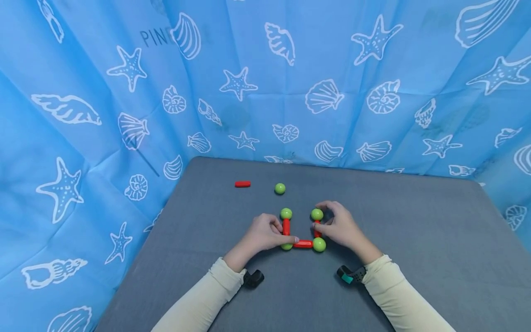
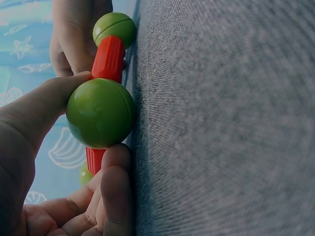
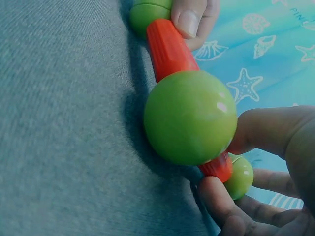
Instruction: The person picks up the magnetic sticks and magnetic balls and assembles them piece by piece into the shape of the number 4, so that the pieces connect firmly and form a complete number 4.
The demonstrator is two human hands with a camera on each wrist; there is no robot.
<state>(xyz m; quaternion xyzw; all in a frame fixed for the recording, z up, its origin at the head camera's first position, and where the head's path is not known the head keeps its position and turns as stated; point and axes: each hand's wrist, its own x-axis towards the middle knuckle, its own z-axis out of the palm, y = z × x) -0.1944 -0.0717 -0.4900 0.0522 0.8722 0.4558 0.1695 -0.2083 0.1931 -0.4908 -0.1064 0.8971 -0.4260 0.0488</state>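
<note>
Red rods and green balls are joined into a three-sided frame, open at its far side. My left hand (image 1: pixel 267 233) pinches the near-left green ball (image 2: pixel 101 113), thumb over its top by the front red rod (image 1: pixel 303 244) and fingers by the left red rod (image 1: pixel 286 227). Thumb and fingers of my right hand (image 1: pixel 340 224) grip the right red rod (image 3: pixel 217 167), with a finger at the far-right green ball (image 1: pixel 317 214). Another green ball (image 1: pixel 319 244) forms the near-right corner, and one more green ball (image 1: pixel 286 213) tops the left rod.
Beyond the frame, a loose green ball (image 1: pixel 280 188) and a loose red rod (image 1: pixel 242 184) lie on the grey table (image 1: pixel 415 221). A blue curtain (image 1: pixel 257 110) with white shells and starfish hangs along the table's back and left side.
</note>
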